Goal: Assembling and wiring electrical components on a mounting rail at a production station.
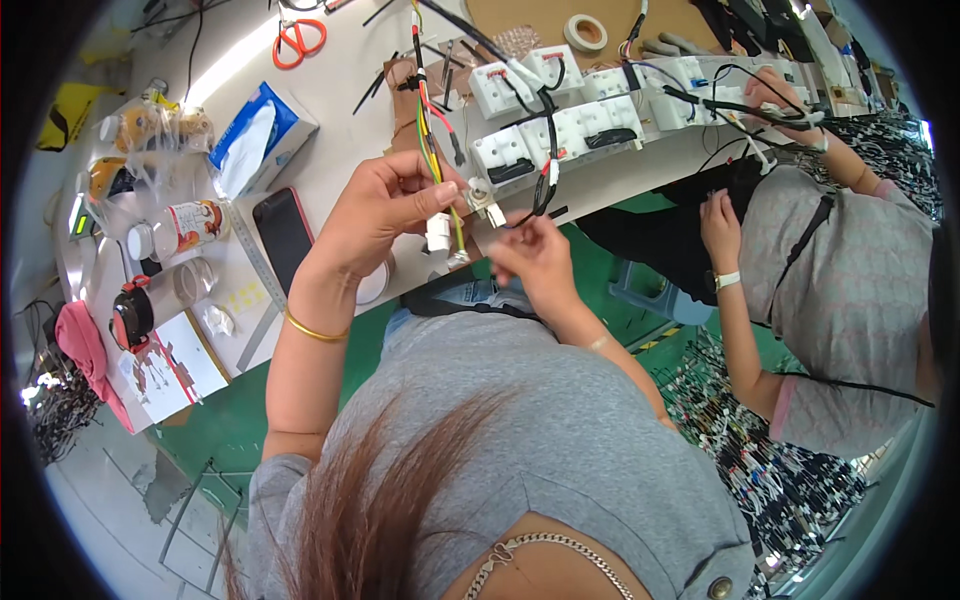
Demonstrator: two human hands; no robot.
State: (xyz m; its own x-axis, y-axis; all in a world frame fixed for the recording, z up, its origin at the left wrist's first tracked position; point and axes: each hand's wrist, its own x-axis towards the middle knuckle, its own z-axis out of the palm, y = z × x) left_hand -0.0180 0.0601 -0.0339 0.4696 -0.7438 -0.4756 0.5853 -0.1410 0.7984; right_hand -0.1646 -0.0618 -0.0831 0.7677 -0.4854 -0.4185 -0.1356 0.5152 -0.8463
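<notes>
Workbench (330,150); coloured wire bundle (432,140), seemingly pinched.

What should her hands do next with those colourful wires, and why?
Probably bring the right hand up to the small white connector hanging below the left hand, which pinches the coloured wires. The right fingers sit just beside the loose wire ends, seemingly not yet seated.

Head-worn fisheye, steeply downward, close.

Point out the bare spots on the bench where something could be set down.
Bare table lies between the orange scissors and the tissue box, and right of the phone. Crowded: the white connector blocks and the bottle and bags at left.
</notes>
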